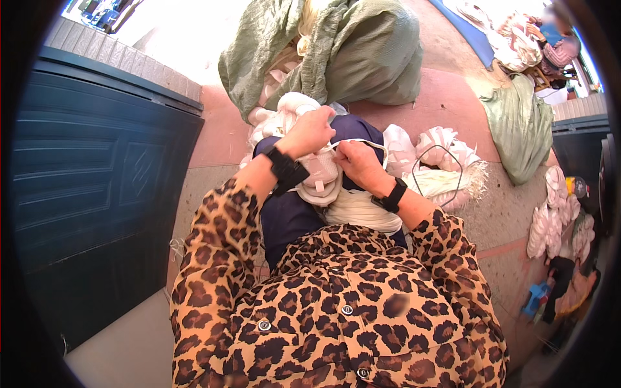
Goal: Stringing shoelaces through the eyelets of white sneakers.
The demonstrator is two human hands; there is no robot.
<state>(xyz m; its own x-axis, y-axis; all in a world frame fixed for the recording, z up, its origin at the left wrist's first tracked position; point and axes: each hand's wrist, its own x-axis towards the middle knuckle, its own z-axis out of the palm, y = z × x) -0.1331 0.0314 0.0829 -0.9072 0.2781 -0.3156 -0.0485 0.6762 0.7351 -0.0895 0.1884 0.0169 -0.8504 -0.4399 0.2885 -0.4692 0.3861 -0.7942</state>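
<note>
A pale pink and white shoe [321,173] lies on my lap with its heel toward me. My left hand [313,132] is closed over the front part of the shoe; its fingertips are partly hidden, so what they pinch cannot be made out. Beside the shoe, my right hand [363,167] pinches a white shoelace [366,141], which loops up and over to the right. A thick bundle of cream shoelaces [363,212] rests across my lap under the right wrist. More pale shoes [294,103] are heaped just beyond my knees.
A large green sack [375,55] stands ahead, open toward pale shoes. To the right are more shoes and a lace bundle [446,181], then a flattened green sack [521,126]. A dark blue door [103,149] lines the left. Another person [559,48] sits far right.
</note>
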